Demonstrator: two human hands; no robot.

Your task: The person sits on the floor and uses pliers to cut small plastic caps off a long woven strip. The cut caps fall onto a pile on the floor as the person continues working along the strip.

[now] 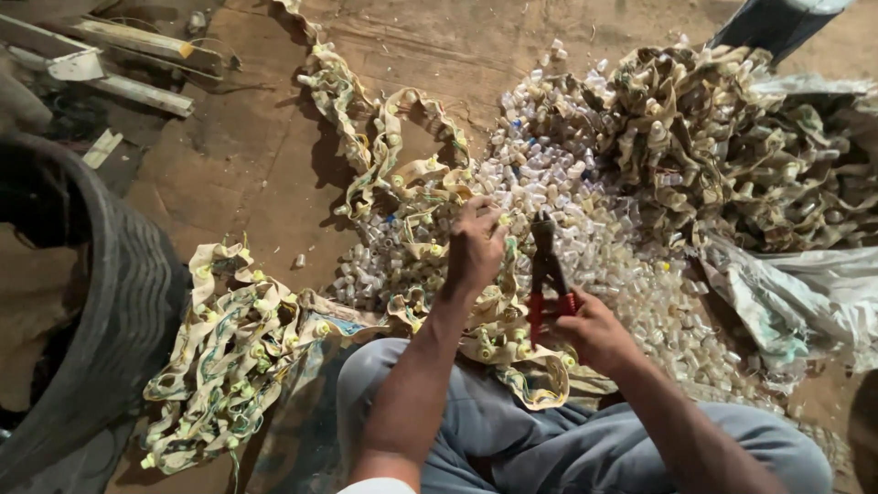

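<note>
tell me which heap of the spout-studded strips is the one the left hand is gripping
The strip running over the person's lap, pinched by the left hand beside the pliers; the heap at lower left and the big pile at upper right lie untouched.

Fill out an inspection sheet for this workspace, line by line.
Surface: bare brown floor, dusty.
Job's things: red-handled pliers; strip of plastic spouts across the lap.
Clutter: heap of loose clear caps; strip pile at left; tangled strip heap at right; torn sacks.
Grippers: left hand pinches the strip; right hand grips the pliers.
Cables: nothing seen.
Surroundings: dark tyre at left; scrap bars top left.
</note>
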